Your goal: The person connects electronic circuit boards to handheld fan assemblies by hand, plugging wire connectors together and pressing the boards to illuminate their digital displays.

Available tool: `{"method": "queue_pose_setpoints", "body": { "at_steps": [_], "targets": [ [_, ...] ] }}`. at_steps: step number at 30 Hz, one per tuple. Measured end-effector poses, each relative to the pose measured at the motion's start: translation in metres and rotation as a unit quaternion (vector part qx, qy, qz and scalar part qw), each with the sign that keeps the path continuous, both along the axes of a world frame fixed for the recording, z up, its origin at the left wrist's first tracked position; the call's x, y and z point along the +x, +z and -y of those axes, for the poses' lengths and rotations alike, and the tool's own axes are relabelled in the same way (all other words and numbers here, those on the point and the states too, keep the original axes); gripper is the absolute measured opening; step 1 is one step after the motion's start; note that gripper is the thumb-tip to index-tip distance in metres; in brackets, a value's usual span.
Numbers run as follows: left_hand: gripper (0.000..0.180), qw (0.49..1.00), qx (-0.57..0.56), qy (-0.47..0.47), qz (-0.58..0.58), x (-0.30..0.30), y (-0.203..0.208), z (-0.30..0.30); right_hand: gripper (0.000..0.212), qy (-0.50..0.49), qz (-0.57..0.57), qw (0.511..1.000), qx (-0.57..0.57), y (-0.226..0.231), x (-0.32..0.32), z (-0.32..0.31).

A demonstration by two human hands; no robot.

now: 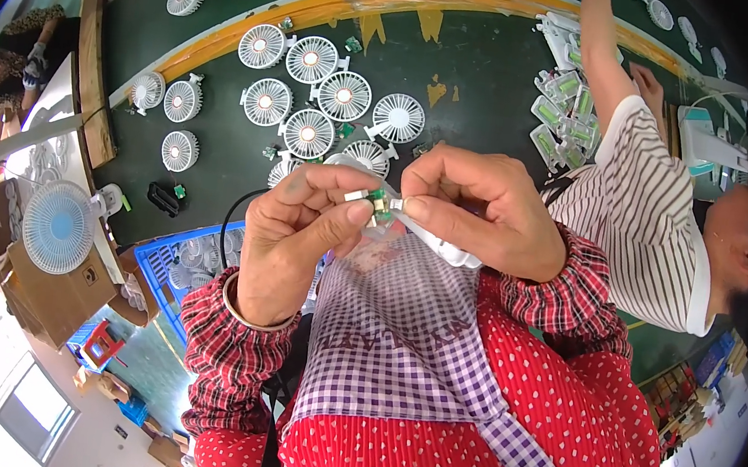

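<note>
My left hand [295, 238] pinches a small green circuit board [380, 208] with metal parts on it, between thumb and fingers in front of my chest. My right hand [487, 214] closes thumb and finger on a small white connector [397, 205] at the board's right edge. Whether the connector is seated in the board I cannot tell. A white plastic piece [450, 250] shows under my right hand, partly hidden by it. Just beyond my hands, several round white fan heads [309, 134] lie on the green table.
Small green boards [353, 44] lie among the fans. White handle parts [564, 117] are piled at the right, near a co-worker in a striped shirt [644, 209]. A blue crate [167, 288] of fan parts stands at the left, near a larger fan [59, 227].
</note>
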State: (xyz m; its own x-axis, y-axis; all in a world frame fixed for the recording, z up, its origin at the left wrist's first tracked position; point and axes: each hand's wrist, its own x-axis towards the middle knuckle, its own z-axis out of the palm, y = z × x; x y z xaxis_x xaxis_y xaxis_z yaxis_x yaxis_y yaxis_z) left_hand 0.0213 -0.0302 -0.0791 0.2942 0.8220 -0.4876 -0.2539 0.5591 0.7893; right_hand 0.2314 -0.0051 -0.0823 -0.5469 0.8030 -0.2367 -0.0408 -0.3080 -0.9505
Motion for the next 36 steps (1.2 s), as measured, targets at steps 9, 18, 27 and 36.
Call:
{"method": "queue_pose_setpoints", "body": {
  "at_steps": [9,18,27,36],
  "targets": [
    [0.019,1.0,-0.002,0.003,-0.009,0.005,0.0,0.001,0.01,0.011,0.02,1.0,0.009,-0.004,0.003,0.001],
    [0.018,0.996,0.045,-0.007,-0.081,0.008,0.007,0.003,0.009,0.012,0.043,0.998,0.032,-0.003,0.003,0.002],
    [0.018,0.99,0.084,-0.025,-0.111,0.008,0.006,0.007,0.007,0.06,0.022,0.998,0.028,-0.007,0.009,-0.002],
    [0.017,0.945,0.265,-0.031,-0.19,0.009,-0.004,0.015,0.007,0.024,0.04,0.999,0.019,-0.001,0.004,0.005]
  ]
}}
